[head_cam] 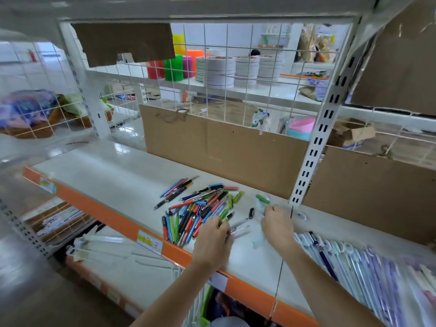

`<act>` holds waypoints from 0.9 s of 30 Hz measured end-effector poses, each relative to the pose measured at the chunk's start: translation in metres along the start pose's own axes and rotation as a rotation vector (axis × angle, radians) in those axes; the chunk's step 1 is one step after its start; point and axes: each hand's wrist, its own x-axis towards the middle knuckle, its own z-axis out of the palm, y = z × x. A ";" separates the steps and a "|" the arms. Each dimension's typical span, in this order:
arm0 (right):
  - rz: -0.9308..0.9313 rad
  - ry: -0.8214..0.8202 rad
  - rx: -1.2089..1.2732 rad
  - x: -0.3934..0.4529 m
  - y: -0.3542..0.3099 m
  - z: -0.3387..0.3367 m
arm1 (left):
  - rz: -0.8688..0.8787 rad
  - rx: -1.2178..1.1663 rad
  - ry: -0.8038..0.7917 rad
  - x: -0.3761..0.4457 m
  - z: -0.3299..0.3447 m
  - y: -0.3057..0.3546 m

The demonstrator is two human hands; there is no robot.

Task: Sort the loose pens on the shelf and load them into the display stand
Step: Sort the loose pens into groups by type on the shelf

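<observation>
Both hands reach over the orange front edge of the white shelf (99,175). On the left hand (213,237) the grip is curled, fingertips down among clear-barrelled pens (239,226) at the right fringe of the pile of loose pens (200,208); it seems to pinch one or two of them, though the fingers hide the contact. On the right hand (277,226) the grip is also curled, knuckles toward the camera, close to a small pale object (259,240) lying on the shelf; whether it holds anything cannot be told.

That pile lies near the middle of the shelf, closer to the front edge than to the back, with barrels in blue, green, orange, red and black crossing one another. A smaller group of pens (179,187) lies apart toward the back left of the pile. A green piece (263,198) and a short black cap (251,213) lie alone between the pile and the slotted white upright (313,161).

Along the right end of the shelf, rows of packaged pale and purple pens (368,277) lie side by side. Brown cardboard (224,147) stands along the back edge, under a white wire grid (238,67). Stacks of tape rolls (217,72) sit on a shelf beyond the grid.
</observation>
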 end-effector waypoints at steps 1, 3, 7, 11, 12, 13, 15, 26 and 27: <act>0.021 0.007 0.094 -0.008 0.000 -0.002 | 0.005 -0.007 0.011 0.000 0.000 0.000; 0.089 -0.006 0.353 -0.031 0.000 -0.009 | 0.013 -0.035 0.020 0.000 -0.002 0.001; 0.187 -0.033 0.824 -0.089 0.004 -0.017 | 0.044 -0.069 -0.025 -0.004 -0.005 0.002; 0.293 -0.091 1.079 -0.114 0.019 -0.012 | 0.122 -0.078 -0.160 -0.002 -0.012 0.009; 0.294 -0.097 1.120 -0.115 0.021 -0.012 | 0.147 -0.093 -0.190 -0.002 -0.013 0.014; 0.284 -0.099 1.155 -0.116 0.023 -0.011 | 0.158 -0.127 -0.215 -0.003 -0.012 0.021; 0.291 -0.106 1.194 -0.116 0.023 -0.013 | 0.155 -0.204 -0.260 -0.010 -0.007 0.036; 0.543 0.114 1.598 -0.115 0.028 -0.019 | 0.141 -0.230 -0.262 -0.026 0.001 0.038; 0.548 0.131 1.610 -0.115 0.029 -0.019 | 0.141 -0.237 -0.264 -0.026 0.001 0.038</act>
